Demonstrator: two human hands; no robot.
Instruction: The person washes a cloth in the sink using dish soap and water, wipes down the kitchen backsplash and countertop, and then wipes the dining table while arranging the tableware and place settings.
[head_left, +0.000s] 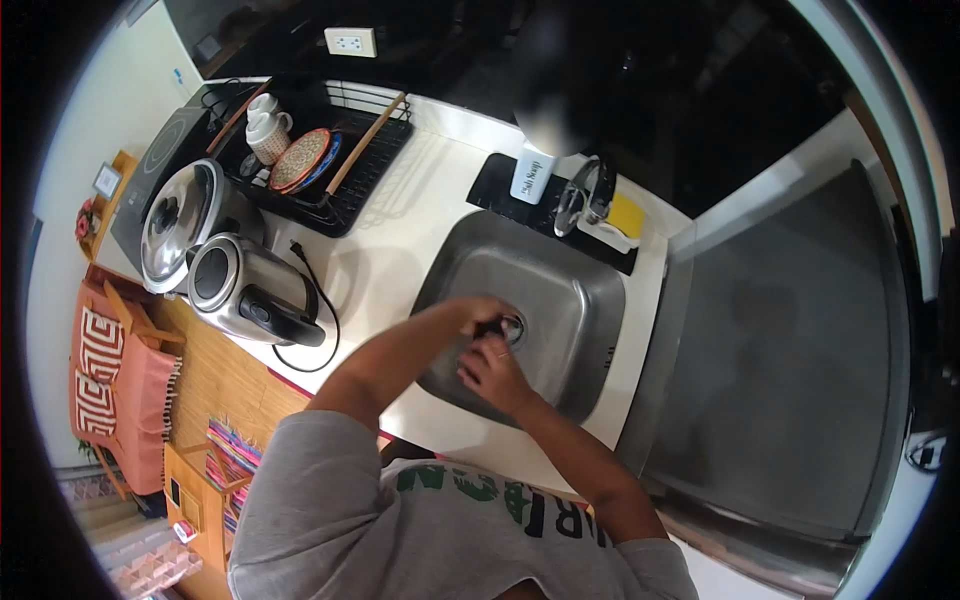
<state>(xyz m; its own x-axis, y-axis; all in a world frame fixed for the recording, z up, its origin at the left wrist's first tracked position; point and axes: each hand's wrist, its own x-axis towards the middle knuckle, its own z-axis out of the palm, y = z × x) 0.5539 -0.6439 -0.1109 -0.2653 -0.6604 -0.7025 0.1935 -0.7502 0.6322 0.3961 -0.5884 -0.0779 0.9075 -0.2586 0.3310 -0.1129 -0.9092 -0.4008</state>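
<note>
Both of my hands are low over the steel sink, close together beside the round drain. My left hand comes in from the left with its fingers closed around a small dark thing; its kind is hidden between the hands. Nearer to my body, my right hand has bent fingers up against the same dark thing, with a ring on one finger. The fingertips of both hands are partly covered.
Behind the sink, a black mat bears a white soap dispenser, a clear glass item and a yellow sponge. Left of it are a black dish rack with plates and mugs, a steel kettle with its cord, and a lidded pot.
</note>
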